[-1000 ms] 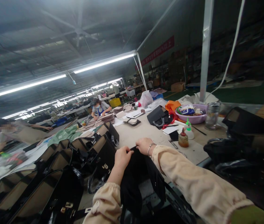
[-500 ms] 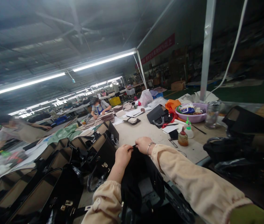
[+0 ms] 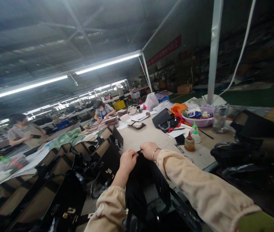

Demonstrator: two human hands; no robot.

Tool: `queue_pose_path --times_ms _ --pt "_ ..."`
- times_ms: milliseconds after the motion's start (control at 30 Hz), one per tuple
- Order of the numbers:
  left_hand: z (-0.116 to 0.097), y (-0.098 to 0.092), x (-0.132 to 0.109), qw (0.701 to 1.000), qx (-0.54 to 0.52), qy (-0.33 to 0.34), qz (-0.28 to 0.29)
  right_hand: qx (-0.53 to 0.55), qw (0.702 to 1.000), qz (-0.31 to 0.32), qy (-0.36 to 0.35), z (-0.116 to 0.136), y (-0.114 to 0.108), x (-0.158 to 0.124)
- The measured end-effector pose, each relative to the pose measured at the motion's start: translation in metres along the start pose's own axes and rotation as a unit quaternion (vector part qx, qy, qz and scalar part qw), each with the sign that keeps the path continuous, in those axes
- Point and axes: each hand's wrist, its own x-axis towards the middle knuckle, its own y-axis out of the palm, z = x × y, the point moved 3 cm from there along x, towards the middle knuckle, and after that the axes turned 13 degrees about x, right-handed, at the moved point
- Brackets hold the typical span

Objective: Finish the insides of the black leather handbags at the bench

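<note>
A black bag [image 3: 137,193] hangs between my forearms at the table's near edge, its lower part dark and partly hidden. My left hand [image 3: 128,161] pinches its top edge from the left. Close beside it, my right hand [image 3: 148,150], with a bracelet at the wrist, grips the same edge. Black bags with tan insides [image 3: 105,154] stand in rows to the left, some with metal clasps. Another black bag [image 3: 164,120] lies farther back on the table [image 3: 137,133].
Right of my hands are a brown-stained bottle [image 3: 189,144], a green-capped bottle [image 3: 196,135], scissors [image 3: 179,148], a purple basin [image 3: 201,120] and a glass jar [image 3: 220,120]. Black bags [image 3: 255,161] fill the right side. Two people [image 3: 25,132] [image 3: 103,111] work at the left and beyond.
The person at the far left has straightened up and now holds a dark object. My hands and the black bag have hardly moved.
</note>
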Motion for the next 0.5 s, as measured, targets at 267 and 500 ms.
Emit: queue_pose_path --times_ms 267,500 --pt "-0.0042 0.0052 0.0042 0.995 0.077 -0.058 0.017 0.003 1.000 -0.002 -0.001 -0.0003 0.0018 -0.0004" --pt "-0.0083 0.0049 0.0074 0.990 0.098 -0.093 0.033 0.005 1.000 -0.004 -0.003 0.0003 0.0011 -0.0008"
